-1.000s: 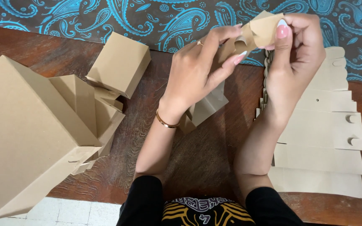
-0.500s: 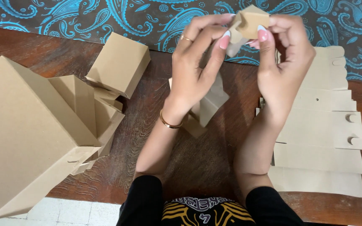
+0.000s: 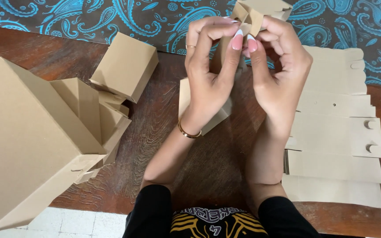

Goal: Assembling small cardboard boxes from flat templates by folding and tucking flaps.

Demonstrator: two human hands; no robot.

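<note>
matt brown cardboard box, matt card blanks, grainy worn wood table, printed cloth, glossy nails

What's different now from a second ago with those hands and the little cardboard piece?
Both hands, left hand and right hand, have lifted the small folded cardboard piece higher, toward the top of the picture, and drawn closer together, fingertips pinching it. The finished boxes on the left and the stack of flat cardboard sheets on the right stayed put.
</note>
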